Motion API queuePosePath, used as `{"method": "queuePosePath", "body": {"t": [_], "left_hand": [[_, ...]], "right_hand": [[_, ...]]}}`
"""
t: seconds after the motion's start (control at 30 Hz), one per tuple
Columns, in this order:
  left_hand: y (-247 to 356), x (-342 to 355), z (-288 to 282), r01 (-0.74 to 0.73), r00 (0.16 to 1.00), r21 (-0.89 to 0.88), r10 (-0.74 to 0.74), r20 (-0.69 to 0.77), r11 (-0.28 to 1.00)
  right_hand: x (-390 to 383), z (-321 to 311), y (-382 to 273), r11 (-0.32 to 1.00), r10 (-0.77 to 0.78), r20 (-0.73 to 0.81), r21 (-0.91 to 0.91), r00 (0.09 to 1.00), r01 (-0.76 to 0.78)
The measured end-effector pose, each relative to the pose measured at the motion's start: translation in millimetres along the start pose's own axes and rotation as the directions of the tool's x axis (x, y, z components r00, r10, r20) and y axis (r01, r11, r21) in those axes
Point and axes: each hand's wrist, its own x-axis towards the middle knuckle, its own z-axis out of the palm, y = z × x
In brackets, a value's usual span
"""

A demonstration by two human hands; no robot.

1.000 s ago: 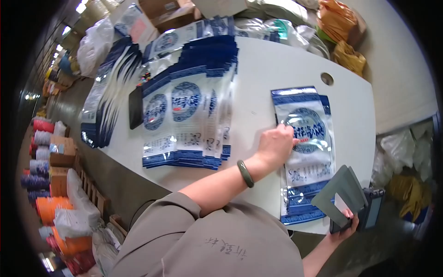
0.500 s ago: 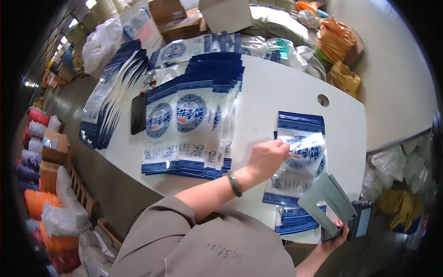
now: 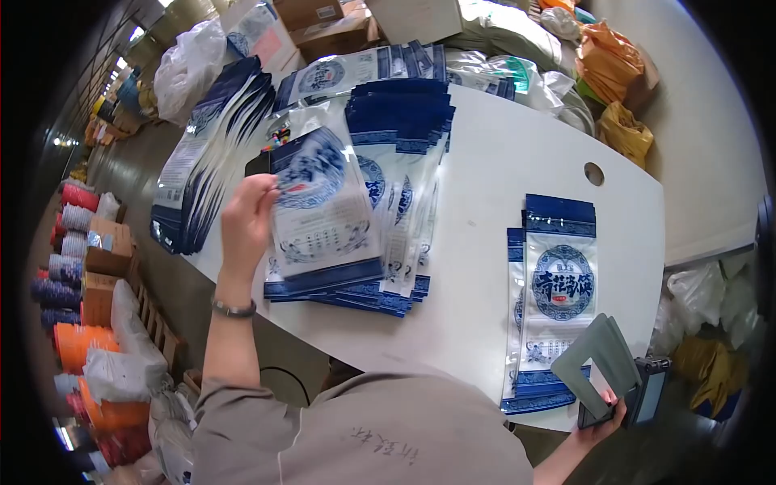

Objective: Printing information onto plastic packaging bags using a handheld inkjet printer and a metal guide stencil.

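Note:
Over the left pile of flat blue-and-white plastic bags [image 3: 402, 202], my left hand [image 3: 249, 212] pinches the left edge of a plastic bag [image 3: 323, 230]; the bag is tilted and slightly smeared by motion. At the table's right front edge, my right hand [image 3: 612, 417] is wrapped round the lower part of a grey handheld device [image 3: 588, 364]. That device has a flat plate with a rectangular window and a dark block with a screen. Some of the right fingers are hidden behind it. Just beyond the device lie a few more bags [image 3: 566, 234], overlapping, their lower corner covered by its plate.
A fanned stack of bags [image 3: 202, 153] lies at the white table's [image 3: 485, 162] left edge. A black phone [image 3: 257, 164] is partly covered behind my left hand. More bags [image 3: 331, 74] lie along the back, with cardboard boxes [image 3: 331, 32] behind. A round hole [image 3: 594, 173] pierces the tabletop.
My left hand has moved from the right-hand bags across to the left pile and now holds a bag there. The right hand stays with the device. The whole view has shifted slightly.

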Motion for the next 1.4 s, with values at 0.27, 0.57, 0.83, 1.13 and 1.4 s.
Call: {"method": "queuePosePath", "body": {"t": [0.27,0.57,0.83,1.13,1.4], "left_hand": [[-43.2,-1.3,48.3,-0.133,0.93,0.343,-0.002,0.368,0.93],[214.5,-40.5,111.0,0.531,0.414,-0.571,0.397,0.819,0.626],[237.3,-75.2,155.9,0.507,0.533,-0.667,0.41,0.74,0.546],[226.9,-91.2,191.0,0.599,0.696,-0.589,0.011,0.718,0.543],[231.6,-80.4,182.0,0.157,0.719,-0.242,0.057,0.693,0.958]], "right_hand": [[8.2,3.1,17.8,0.993,-0.109,-0.128,-0.066,0.986,0.102],[0.9,23.9,26.2,0.899,-0.176,-0.004,-0.408,0.984,0.159],[5.6,47.2,39.3,0.878,-0.259,-0.141,-0.446,0.956,0.172],[10.4,31.1,31.6,0.952,-0.183,-0.01,-0.251,0.983,0.174],[11.0,32.4,30.6,0.948,-0.168,0.025,-0.271,0.985,0.169]]}}
